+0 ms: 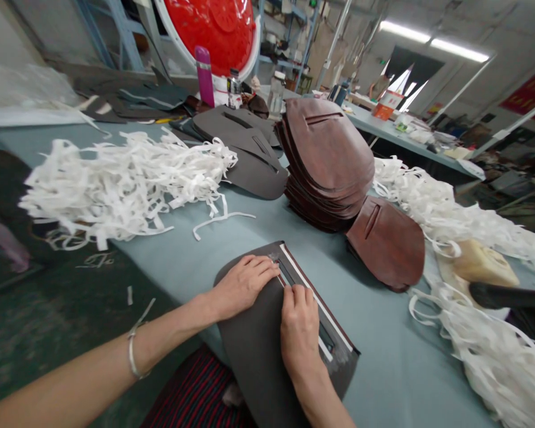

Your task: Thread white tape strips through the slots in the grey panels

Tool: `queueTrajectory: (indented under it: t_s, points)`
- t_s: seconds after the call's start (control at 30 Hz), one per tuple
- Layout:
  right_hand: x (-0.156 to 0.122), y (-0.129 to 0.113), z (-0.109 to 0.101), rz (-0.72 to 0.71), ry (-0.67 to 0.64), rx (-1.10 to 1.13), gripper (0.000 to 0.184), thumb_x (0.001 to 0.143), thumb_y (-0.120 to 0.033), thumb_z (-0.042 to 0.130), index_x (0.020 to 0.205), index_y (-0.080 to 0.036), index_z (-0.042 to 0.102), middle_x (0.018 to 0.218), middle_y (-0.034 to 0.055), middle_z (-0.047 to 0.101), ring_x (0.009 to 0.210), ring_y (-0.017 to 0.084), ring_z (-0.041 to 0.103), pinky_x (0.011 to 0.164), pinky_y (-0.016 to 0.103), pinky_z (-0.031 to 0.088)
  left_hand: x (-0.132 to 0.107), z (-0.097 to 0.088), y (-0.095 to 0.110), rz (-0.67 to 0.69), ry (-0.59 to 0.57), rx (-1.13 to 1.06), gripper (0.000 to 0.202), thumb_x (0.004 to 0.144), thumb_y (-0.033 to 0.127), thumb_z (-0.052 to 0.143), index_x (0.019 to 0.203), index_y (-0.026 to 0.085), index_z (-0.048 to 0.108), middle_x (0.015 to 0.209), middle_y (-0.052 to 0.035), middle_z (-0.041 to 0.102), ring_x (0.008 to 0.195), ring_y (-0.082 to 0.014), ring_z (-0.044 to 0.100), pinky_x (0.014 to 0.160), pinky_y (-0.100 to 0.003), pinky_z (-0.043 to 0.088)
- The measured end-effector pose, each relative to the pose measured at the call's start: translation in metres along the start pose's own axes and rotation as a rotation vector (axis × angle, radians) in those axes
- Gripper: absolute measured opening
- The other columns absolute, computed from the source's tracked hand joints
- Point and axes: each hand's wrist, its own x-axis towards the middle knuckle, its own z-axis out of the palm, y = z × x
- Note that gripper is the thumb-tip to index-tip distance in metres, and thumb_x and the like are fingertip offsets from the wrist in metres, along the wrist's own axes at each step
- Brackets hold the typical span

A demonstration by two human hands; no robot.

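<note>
A dark grey sheet panel (254, 351) with a long slot lies on the table under both my hands. A white strip (317, 297) runs along the slot, with a second strip (326, 352) beside it. My left hand (243, 285) rests flat on the panel, its fingertips at the upper end of the slot. My right hand (299, 330) sits over the slot, with its fingertips bunched on the inner white strip. Part of the slot is hidden under that hand.
A pale blue-grey table cover (396, 356) carries heaps of white strips (125, 190), a stack of brown slotted panels (327, 157), a single brown panel (386, 244) and dark grey panels (245, 148). A beige moulded piece (479, 267) and a dark handle (508, 295) lie at right.
</note>
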Motion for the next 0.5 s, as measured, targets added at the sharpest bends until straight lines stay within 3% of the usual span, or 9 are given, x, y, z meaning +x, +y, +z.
queueTrajectory:
  t_s: [0.23, 0.5]
  points:
    - [-0.095, 0.048, -0.04, -0.139, -0.046, -0.037, 0.036, 0.09, -0.007, 0.033, 0.119, -0.007, 0.056, 0.104, 0.0185, 0.059, 0.094, 0.031, 0.048, 0.075, 0.046, 0.044, -0.002, 0.003, 0.0, 0.012, 0.0, -0.01, 0.035, 0.095, 0.014, 0.034, 0.125, 0.019, 0.052, 0.128, -0.0077, 0.056, 0.125, -0.0225, 0.043, 0.102, -0.041, 0.035]
    - [-0.11, 0.048, -0.055, -0.039, -0.089, 0.076, 0.034, 0.094, -0.012, 0.034, 0.118, -0.007, 0.057, 0.104, 0.016, 0.06, 0.099, 0.028, 0.047, 0.083, 0.048, 0.042, -0.003, 0.012, 0.0, 0.013, 0.022, -0.051, 0.038, 0.093, 0.012, 0.034, 0.124, 0.021, 0.053, 0.129, -0.006, 0.057, 0.124, -0.0214, 0.045, 0.103, -0.042, 0.035]
